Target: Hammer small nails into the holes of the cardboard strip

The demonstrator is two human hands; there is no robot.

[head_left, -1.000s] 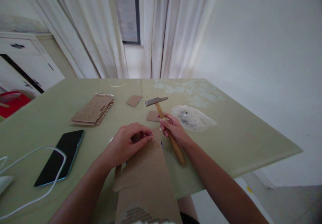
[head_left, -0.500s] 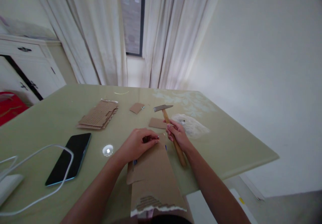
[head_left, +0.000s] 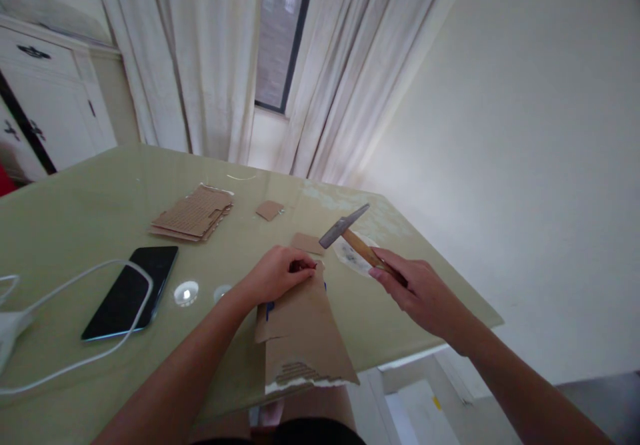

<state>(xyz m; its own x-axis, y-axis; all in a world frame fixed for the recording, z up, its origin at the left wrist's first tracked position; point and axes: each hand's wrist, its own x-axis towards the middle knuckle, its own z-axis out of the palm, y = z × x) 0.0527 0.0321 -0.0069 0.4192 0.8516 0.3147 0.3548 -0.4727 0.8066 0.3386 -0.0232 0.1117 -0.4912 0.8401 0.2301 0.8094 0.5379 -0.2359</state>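
Observation:
My right hand [head_left: 413,288] is closed around the wooden handle of a hammer [head_left: 367,248]. Its metal head is raised above the table, right of the far end of a piece of brown cardboard [head_left: 306,332]. At that far end my left hand [head_left: 284,273] is closed in a pinch, fingertips resting on the cardboard. Something tiny may be between the fingertips; it is too small to name. The cardboard's near edge is torn and reaches the table's front edge. Blue bits show at its sides. Behind the hammer lies a clear plastic bag [head_left: 354,257] with small dark things inside.
On the glossy table [head_left: 240,365] lie a stack of cut cardboard [head_left: 193,213], a small cardboard square [head_left: 270,210] and another flat cardboard piece [head_left: 307,242]. A black phone [head_left: 133,292] and a looping white cable [head_left: 75,365] are at the left.
My right hand has lifted the hammer and swung it to the right, away from the cardboard. My left hand keeps its pinch at the far end. The view has tilted slightly.

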